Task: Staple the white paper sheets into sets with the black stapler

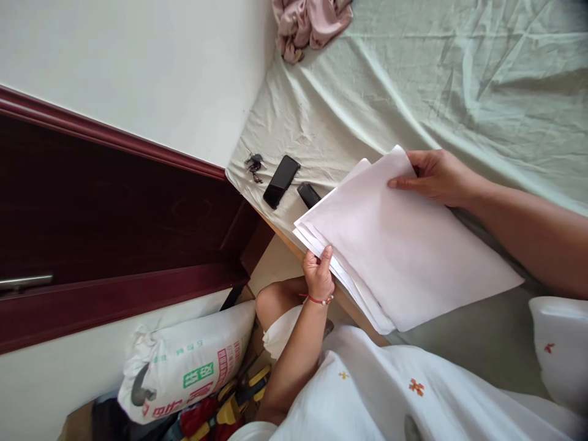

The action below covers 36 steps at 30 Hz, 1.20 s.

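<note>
Both of my hands hold a small stack of white paper sheets [390, 245] above the edge of the bed. My left hand [319, 274] grips the stack's near left edge, its thumb on top and its fingers hidden underneath. At the far right corner, my right hand [438, 177] pinches the paper between thumb and fingers. The sheets are slightly fanned along the left side, and the top one looks blank. Past the stack's left corner lies a small black object [309, 195], partly hidden by the paper.
A black phone [281, 181] and a bunch of keys [255, 164] lie on the pale green bed sheet [390, 92]. Pink fabric [312, 27] is bunched at the back. To the left are a dark red door [114, 202] and a stuffed white sack [197, 355] on the floor.
</note>
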{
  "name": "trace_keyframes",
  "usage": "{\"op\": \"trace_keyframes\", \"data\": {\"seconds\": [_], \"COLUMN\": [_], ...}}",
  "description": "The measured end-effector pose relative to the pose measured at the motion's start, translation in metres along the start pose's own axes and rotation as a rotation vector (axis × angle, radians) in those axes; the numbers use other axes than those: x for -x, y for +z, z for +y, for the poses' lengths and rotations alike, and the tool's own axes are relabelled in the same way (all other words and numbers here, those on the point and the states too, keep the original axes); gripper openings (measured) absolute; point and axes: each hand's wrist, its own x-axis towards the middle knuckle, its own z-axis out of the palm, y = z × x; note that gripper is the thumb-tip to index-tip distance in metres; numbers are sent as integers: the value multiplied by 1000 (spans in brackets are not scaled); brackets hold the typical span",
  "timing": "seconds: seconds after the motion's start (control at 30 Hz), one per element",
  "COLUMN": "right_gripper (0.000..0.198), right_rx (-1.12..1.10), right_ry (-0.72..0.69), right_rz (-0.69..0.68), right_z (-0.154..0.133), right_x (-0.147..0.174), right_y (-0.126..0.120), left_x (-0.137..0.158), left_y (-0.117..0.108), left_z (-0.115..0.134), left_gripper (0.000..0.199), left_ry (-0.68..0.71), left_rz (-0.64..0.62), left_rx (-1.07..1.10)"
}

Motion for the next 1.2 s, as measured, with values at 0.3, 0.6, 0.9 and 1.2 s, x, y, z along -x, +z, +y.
{"op": "trace_keyframes", "data": {"seconds": [0.3, 0.6, 0.9, 1.2], "right_gripper": [30, 31, 32, 23], "right_rx": [210, 171, 210, 245], "right_ry": [16, 39, 30, 18], "right_rz": [15, 2, 4, -35], "right_z": [-7, -7, -14, -16], "right_x": [2, 2, 4, 4], "right_y": [-1, -1, -1, -2], "left_x": [-1, 1, 0, 0], "left_y": [-6, -2, -3, -5], "left_z": [-3, -2, -3, 3], "left_gripper": [44, 47, 46, 47], "left_ry": [0, -10, -30, -62], "left_rz": [-22, 12, 15, -87], "left_rx": [-88, -85, -65, -5]}}
